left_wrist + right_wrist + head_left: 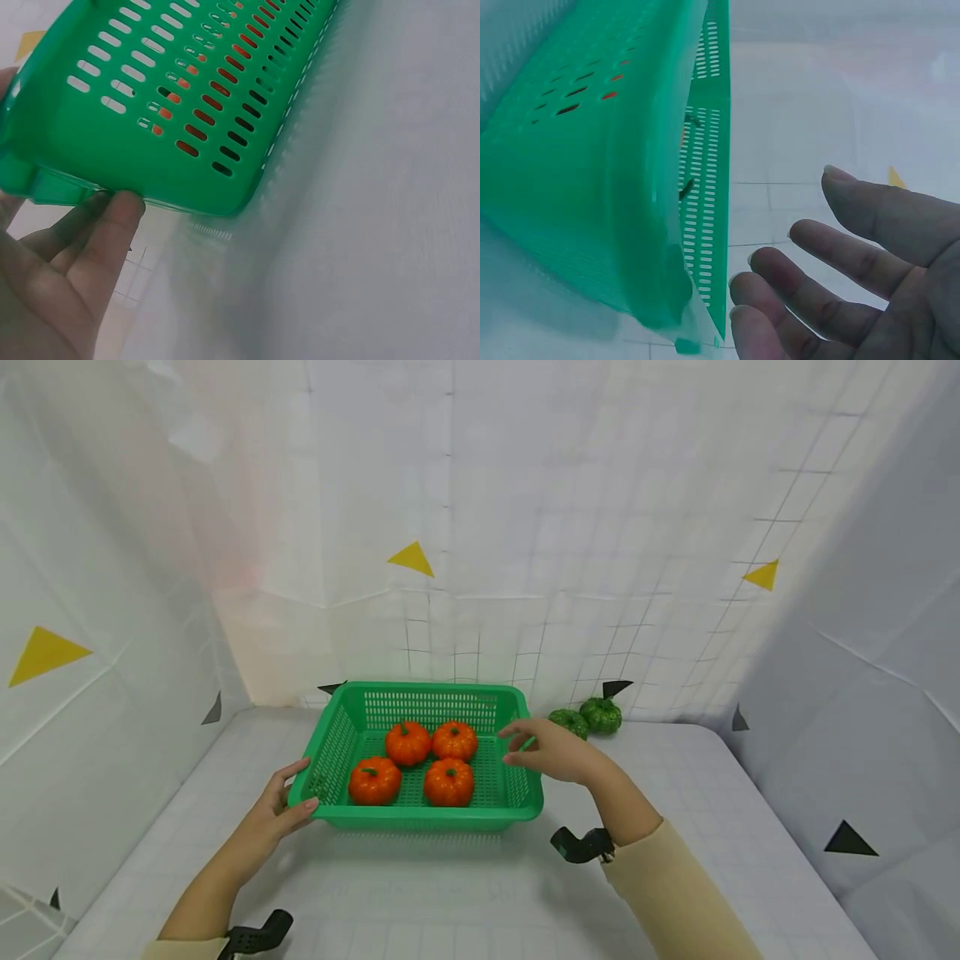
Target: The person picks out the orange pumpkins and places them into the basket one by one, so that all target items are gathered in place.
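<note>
A green plastic basket with slotted walls stands on the table. Inside it sit several small orange pumpkins with short green stems. My left hand grips the basket's left end; in the left wrist view its fingers touch the basket's side from outside. Over the right rim hovers my right hand, fingers loosely bent and holding nothing. The right wrist view shows this hand apart from the basket wall. Two dark green speckled pumpkins lie behind the right hand, one partly hidden by it.
The table has a white cover. White sheets form a back wall and side walls, with yellow triangles and black triangles on them. A black wrist camera sits on each forearm.
</note>
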`<state>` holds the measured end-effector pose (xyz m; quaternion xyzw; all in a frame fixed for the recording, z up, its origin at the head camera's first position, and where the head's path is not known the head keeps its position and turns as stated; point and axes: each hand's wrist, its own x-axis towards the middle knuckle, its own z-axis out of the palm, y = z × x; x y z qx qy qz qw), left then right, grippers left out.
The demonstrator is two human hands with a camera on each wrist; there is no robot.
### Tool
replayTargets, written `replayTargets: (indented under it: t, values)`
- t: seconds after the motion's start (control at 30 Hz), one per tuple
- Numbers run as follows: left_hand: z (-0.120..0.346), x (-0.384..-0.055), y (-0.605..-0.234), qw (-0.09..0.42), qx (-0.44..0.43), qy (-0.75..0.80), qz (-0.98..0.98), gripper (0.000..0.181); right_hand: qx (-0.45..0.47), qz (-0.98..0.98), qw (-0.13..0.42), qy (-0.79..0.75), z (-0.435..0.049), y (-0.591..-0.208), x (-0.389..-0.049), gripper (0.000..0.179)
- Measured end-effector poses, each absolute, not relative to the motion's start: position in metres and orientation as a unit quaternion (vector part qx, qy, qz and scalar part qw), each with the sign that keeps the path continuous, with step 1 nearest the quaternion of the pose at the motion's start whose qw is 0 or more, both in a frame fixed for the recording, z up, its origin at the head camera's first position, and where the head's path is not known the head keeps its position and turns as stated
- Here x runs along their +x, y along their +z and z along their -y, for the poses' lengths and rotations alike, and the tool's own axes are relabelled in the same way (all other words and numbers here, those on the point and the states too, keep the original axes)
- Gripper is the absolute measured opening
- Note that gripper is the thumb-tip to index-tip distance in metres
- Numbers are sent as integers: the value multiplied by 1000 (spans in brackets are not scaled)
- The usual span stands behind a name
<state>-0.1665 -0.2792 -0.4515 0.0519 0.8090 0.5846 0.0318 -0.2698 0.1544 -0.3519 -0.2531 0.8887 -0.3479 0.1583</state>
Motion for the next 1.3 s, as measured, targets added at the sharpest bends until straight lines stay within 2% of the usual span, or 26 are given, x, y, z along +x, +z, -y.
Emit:
replayTargets:
  t: [0.6,1.03,1.3]
  values:
    - [278,-167,-451,14,58,567,-822,72,-207,-893,63,-394,-193,-377,-243,44]
    - [278,-166,-450,6,58,555,-830,70,-178,-912,-29,-368,-221,-400,-227,31]
    - [276,-166,-448,2,58,538,-841,68,-148,-921,-74,-353,-251,-407,-223,37]
